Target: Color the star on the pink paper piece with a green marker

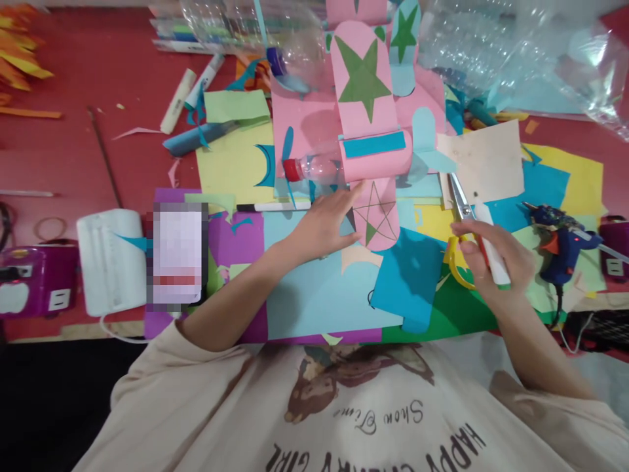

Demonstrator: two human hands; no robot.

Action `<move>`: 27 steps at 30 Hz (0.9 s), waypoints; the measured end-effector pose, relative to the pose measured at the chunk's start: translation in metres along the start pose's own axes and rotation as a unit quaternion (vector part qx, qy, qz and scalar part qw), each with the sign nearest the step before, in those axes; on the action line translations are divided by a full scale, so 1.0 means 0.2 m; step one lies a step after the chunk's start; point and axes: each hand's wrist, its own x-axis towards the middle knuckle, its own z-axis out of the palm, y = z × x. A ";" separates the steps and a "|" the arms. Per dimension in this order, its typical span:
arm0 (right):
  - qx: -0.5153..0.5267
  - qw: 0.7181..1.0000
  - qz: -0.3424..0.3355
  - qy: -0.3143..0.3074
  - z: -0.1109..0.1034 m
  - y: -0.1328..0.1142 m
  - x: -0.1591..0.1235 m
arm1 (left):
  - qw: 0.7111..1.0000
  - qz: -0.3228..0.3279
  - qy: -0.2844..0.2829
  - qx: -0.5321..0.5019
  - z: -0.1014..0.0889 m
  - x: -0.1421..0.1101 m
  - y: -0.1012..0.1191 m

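My left hand (328, 219) lies with fingers stretched out, its tips touching the lower pink wing (381, 219) that bears an outlined star. Above it is a paper aeroplane built on a clear plastic bottle (314, 167) with a red cap, its upper pink wing (361, 82) carrying a green star and a blue strip. My right hand (494, 255) is closed round a white marker (491, 252). Yellow-handled scissors (459, 210) lie just under and left of that hand.
Coloured paper sheets (314, 295) cover the red table. A blue glue gun (560, 246) lies at right. A white device (111, 259) and a phone (177, 255) sit at left, markers (189, 92) at the back, clear plastic bottles (491, 46) top right.
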 end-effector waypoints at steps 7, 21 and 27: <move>-0.218 0.973 0.032 -0.071 -0.01 0.13 -0.21 | 0.995 -0.021 0.004 -0.095 -0.02 0.01 -0.02; -0.165 0.985 -0.052 0.009 -0.01 0.30 -0.02 | 0.977 -0.082 -0.080 -0.178 -0.11 -0.03 0.04; 0.104 0.984 -0.145 -0.025 0.08 0.09 0.06 | 0.994 -0.067 -0.025 -0.086 -0.07 -0.02 0.04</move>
